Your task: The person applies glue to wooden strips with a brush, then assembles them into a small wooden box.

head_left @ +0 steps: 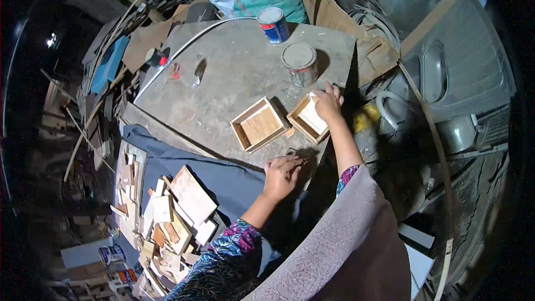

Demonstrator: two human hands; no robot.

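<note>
Two small open wooden boxes lie side by side on the grey worktable [217, 78]. The left box [259, 128] shows a bare wood bottom. The right box [312, 117] has a whitish inside. My right hand [329, 102] is at the upper right corner of the right box, its fingers bent over the edge; whether they pinch something white there is too small to tell. My left hand [283, 175] hovers near the table's front edge, below the boxes, with fingers curled together around something small and dark that I cannot make out.
Two paint cans, one blue [273, 25] and one grey [300, 64], stand behind the boxes. Wood offcuts [173, 217] are piled on dark cloth [223, 175] at lower left. A red-capped bottle [156, 57] lies at the far left edge. A metal sink [434, 72] leans at right.
</note>
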